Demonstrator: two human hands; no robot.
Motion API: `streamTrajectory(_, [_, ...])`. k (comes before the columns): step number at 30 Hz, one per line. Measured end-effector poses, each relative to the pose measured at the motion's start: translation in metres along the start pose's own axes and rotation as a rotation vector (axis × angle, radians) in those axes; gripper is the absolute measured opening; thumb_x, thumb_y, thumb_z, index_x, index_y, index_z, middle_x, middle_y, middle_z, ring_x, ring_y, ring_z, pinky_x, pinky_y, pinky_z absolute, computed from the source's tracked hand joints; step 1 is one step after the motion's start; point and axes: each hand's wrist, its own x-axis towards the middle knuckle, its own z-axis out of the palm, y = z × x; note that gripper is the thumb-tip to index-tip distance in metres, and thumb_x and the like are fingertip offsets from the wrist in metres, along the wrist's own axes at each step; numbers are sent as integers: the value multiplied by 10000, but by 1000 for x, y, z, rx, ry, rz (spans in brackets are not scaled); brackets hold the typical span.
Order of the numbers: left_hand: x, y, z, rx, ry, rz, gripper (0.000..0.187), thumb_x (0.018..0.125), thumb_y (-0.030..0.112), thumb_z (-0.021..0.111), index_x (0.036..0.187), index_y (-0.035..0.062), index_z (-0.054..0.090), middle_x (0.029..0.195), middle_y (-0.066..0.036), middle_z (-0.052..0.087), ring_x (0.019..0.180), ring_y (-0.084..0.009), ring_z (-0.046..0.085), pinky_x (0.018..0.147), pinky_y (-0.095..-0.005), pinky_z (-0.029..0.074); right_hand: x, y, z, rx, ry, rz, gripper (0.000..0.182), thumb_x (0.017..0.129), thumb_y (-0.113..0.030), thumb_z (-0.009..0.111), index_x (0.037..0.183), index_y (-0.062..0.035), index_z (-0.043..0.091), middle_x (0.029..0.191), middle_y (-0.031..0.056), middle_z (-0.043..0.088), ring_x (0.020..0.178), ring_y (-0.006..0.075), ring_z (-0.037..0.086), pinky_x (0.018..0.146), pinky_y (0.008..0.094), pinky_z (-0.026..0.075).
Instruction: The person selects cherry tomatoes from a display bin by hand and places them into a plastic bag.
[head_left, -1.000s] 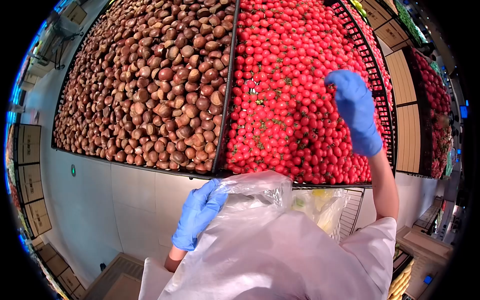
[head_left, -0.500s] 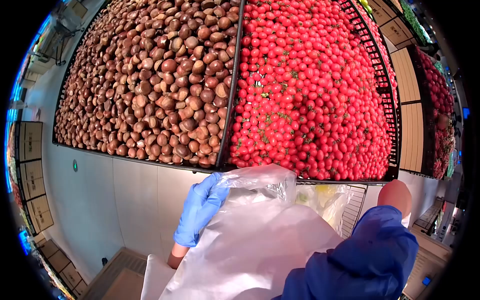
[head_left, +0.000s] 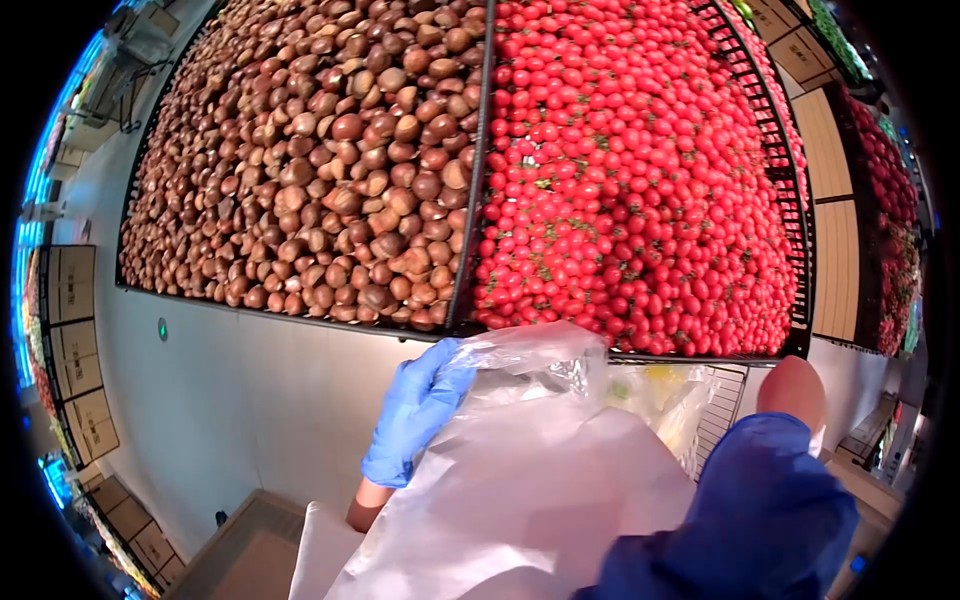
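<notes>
My left hand [head_left: 415, 415], in a light blue glove, is closed on the edge of a clear plastic bag [head_left: 550, 352], just below the crates' front edge. The bag spreads to the right over my white clothing [head_left: 540, 480]. Close to the camera at the lower right is my right hand [head_left: 745, 515], in a darker-looking blue glove, with bare skin above its cuff. Its fingers cannot be made out. Beyond the bag lie brown chestnuts [head_left: 310, 180] on the left and small red tomatoes [head_left: 640, 200] on the right.
A black divider [head_left: 475, 190] separates chestnuts from tomatoes. Behind the bag, filled clear bags [head_left: 665, 400] rest by a wire rack [head_left: 718, 410]. Cardboard boxes [head_left: 80, 355] stand at the far left. More produce [head_left: 880, 170] is at the far right.
The view has shifted slightly, so the crates appear a little further right. My left hand still grips the bag; my right hand sits slightly lower and further right in view.
</notes>
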Motion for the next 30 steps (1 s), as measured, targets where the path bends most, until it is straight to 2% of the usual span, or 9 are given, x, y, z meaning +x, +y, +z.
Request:
streamTrajectory(1, [3,5,-4,-48,-113,-80,257,880,218,591,1036,14,599,668,-68,572,579,-154,499,589,-284,432,7,-7,6,20,119,98,252,513,-288,690,596,-102,541,553,-20,502,473,113,462,386,251,286])
streamTrajectory(4, [5,4,-11,-51,-217,-187,288,879,226,593,1084,24,600,735,-92,592,634,-163,522,615,-297,440,-22,19,8,39,269,-220,253,532,-282,713,650,-114,564,624,4,525,523,149,482,403,280,304])
streamTrajectory(8, [1,-5,-6,33,-92,-123,269,877,223,594,1062,28,605,731,-95,584,648,-162,512,615,-316,434,24,17,-29,-46,-444,-111,288,621,-274,704,848,-135,594,785,98,532,618,257,519,467,345,377])
streamTrajectory(14, [1,14,-8,-46,-173,-113,250,889,224,574,1033,22,603,669,-84,557,599,-147,488,587,-300,420,-62,39,-26,-87,121,116,133,685,-99,609,702,-54,485,700,97,528,587,225,495,544,367,435])
streamTrajectory(19, [4,15,-8,-49,-184,-133,223,907,222,544,1004,30,605,602,-43,526,550,-130,468,557,-276,404,-47,58,-45,71,-107,-227,440,674,-327,658,1058,-152,532,807,116,535,660,263,526,547,439,434])
streamTrajectory(22, [-5,10,-9,-77,-98,-136,216,911,223,541,992,35,609,610,-20,523,558,-103,459,557,-256,398,-60,51,12,-234,66,244,168,618,-95,631,725,-56,509,705,100,538,585,238,495,533,379,413])
streamTrajectory(25, [-9,4,-18,-116,-123,-247,213,918,213,534,995,28,607,637,0,513,580,-77,440,565,-230,387,-51,115,36,-102,36,51,322,606,31,645,903,-91,675,634,23,522,509,175,481,457,295,344])
streamTrajectory(28, [-19,-3,-23,-250,-65,-343,316,907,199,600,1164,22,545,869,-20,584,718,-74,504,647,-218,437,-60,170,97,71,96,357,344,699,105,523,962,-87,633,705,82,521,618,242,531,555,330,421])
streamTrajectory(30, [-19,-7,-19,-232,-41,-281,242,918,194,560,1082,16,571,762,2,534,661,-65,459,605,-215,403,-64,189,124,-77,-82,417,230,779,-27,547,974,-131,611,789,68,540,726,229,572,597,357,460])
